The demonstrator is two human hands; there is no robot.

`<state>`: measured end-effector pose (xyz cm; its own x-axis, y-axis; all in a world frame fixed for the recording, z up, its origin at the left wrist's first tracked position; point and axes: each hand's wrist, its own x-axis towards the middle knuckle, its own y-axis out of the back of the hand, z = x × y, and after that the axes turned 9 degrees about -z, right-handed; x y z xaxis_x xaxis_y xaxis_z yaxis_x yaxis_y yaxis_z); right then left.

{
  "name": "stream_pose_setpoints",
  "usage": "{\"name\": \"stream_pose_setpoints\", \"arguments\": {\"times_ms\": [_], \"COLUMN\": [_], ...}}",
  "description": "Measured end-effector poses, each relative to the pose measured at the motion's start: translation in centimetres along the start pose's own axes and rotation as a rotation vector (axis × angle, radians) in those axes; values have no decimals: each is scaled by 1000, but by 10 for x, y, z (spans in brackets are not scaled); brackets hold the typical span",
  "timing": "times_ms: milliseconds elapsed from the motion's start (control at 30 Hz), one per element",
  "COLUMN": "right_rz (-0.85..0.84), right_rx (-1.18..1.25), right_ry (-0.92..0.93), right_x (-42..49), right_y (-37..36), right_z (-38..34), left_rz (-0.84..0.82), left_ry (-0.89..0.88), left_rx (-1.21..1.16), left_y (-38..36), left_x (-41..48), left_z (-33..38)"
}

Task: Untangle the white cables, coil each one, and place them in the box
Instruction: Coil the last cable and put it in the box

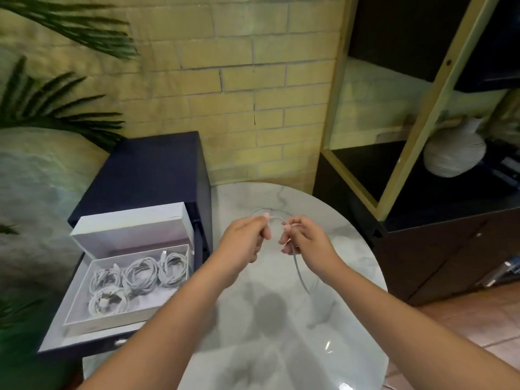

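**Both hands pinching one white cable above the table**

Your left hand point(244, 239) has its fingers curled, with thumb and fingertips closed on the white cable point(298, 270) near one end. Your right hand point(305, 238) pinches the same cable just beside it, fingers bent inward. The two hands sit close together but apart, held over the far half of the round marble table point(281, 339).

A short arc of cable bridges the gap between your fingertips, and a thin loop curves out beyond them. From under your right hand the rest of the cable hangs down in a bend toward the tabletop; you cannot tell whether its low end touches the surface.

The box point(112, 322) lies open to your left, resting on the pulled-out drawer point(56, 343) of a dark blue cabinet point(146, 170). Four coiled cables point(142, 273) lie side by side in it, three along the back and one in front. Its lid point(132, 229) stands tilted just behind it. Any print on box or lid is too blurred to read.
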<state>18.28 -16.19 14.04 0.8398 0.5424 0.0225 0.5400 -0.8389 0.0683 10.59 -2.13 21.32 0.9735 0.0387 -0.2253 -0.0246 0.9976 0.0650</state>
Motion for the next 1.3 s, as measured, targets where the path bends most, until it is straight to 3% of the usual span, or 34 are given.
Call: {"name": "stream_pose_setpoints", "arguments": {"times_ms": [100, 200, 367, 533, 633, 767, 1000, 1300], "right_rz": [86, 66, -205, -386, -419, -306, -208, -106], "right_rx": [-203, -468, -799, -1077, -1146, -1289, -1353, -1281], "right_ry": [4, 15, -46, -84, -71, 36, 185, 474], "right_x": [14, 19, 3, -12, -15, -11, -1, 12], "right_y": [-5, -20, -70, -88, -80, -59, -27, 1], "right_z": [-14, -22, -34, -53, -79, -117, -144, -145], "left_rz": [1, -116, -262, -202, -144, -192, -283, -267], "left_ry": [32, -10, -203, -257, -282, -259, -164, -245], "left_rx": [-65, -216, -220, -41, 214, 587, 400, 607], "left_y": [20, 30, 44, 65, 76, 86, 81, 75], "left_x": [0, 0, 7, 24, 34, 37, 21, 12], "left_z": [9, 22, 40, 34, 18, 1, 6, 16]}}
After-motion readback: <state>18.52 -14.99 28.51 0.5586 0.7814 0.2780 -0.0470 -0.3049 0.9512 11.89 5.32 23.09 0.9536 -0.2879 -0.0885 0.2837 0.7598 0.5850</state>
